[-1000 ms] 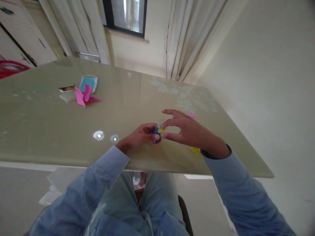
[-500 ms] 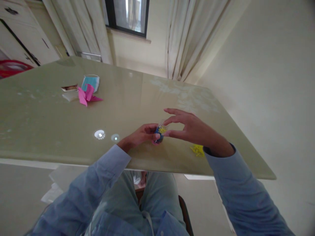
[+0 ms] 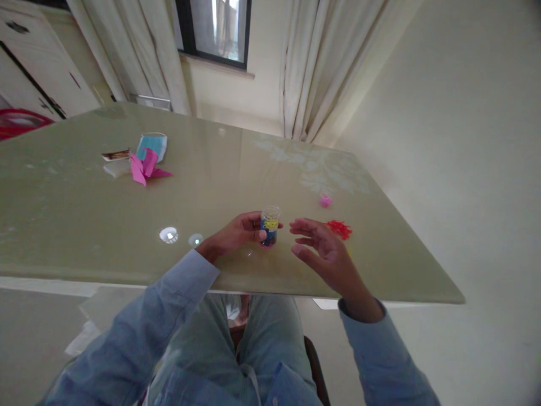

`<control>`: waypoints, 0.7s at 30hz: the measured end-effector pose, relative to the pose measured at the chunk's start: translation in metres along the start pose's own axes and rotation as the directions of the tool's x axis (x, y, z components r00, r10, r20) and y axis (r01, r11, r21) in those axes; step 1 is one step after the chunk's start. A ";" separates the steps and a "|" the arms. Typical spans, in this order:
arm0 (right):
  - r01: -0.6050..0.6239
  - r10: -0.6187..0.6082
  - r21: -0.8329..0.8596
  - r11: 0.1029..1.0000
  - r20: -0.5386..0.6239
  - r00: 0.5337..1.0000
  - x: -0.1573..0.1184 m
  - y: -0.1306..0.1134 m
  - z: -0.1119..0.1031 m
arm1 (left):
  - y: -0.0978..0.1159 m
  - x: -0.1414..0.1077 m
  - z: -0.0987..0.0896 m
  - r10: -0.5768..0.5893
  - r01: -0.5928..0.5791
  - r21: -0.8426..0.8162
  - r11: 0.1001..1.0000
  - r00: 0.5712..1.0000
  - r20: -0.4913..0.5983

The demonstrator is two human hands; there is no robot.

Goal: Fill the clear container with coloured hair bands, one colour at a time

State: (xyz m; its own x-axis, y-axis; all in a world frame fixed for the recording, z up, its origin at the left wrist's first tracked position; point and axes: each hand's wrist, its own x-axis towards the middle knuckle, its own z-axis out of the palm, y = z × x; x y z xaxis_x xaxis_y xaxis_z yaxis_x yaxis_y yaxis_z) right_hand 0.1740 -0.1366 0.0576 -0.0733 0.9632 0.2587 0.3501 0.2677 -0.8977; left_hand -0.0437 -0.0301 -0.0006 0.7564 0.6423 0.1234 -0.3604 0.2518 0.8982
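Left hand [image 3: 236, 232] grips an upright clear jar [image 3: 271, 231]; right hand [image 3: 324, 252], fingers parted, hovers just right, near red strands [image 3: 340, 229].

Glossy olive table [image 3: 211, 192] | left: blue mask [image 3: 157, 145], folded pink paper [image 3: 146, 167] | right: small pink item [image 3: 325, 201], red pile [image 3: 340, 229]

Under your hands [image 3: 236, 230] you have a glossy olive-green desk [image 3: 228, 175], with bright round reflections [image 3: 168, 235] to their left. Straight beyond them you face a dark-framed window [image 3: 220, 31], its glass lit, in a cream wall [image 3: 228, 90] between pale curtains [image 3: 316, 67]. Far to their left stands a white cabinet [image 3: 38, 62]; to their right you see a plain wall [image 3: 469, 146]. On your side of them, past the desk's edge, lies grey floor [image 3: 34, 327]
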 end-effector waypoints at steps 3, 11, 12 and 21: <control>-0.040 0.046 0.105 0.994 -0.057 0.997 -0.006 0.017 0.029 | 0.000 -0.001 0.006 -0.019 0.019 0.015 1.000 1.000 0.013; 0.050 -0.006 0.228 0.972 -0.191 0.982 0.015 0.039 0.061 | -0.011 -0.006 0.025 0.116 -0.066 0.224 0.972 0.969 -0.217; 0.062 -0.014 0.254 0.965 -0.186 0.982 0.018 0.040 0.061 | -0.014 -0.008 0.025 0.139 -0.070 0.254 0.965 0.954 -0.267; -0.003 0.142 0.491 0.871 -0.246 0.959 0.036 0.061 0.061 | -0.015 -0.019 0.064 0.762 -0.065 0.902 0.426 0.563 -0.319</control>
State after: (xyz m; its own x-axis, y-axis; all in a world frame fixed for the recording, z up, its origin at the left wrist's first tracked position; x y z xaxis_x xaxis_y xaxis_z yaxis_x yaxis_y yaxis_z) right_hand 0.1354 -0.0846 -0.0094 0.2096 0.9553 0.2084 -0.1536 0.2426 -0.9579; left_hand -0.0179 -0.0921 0.0110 -0.0229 0.7846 0.6196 0.2898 -0.5880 0.7552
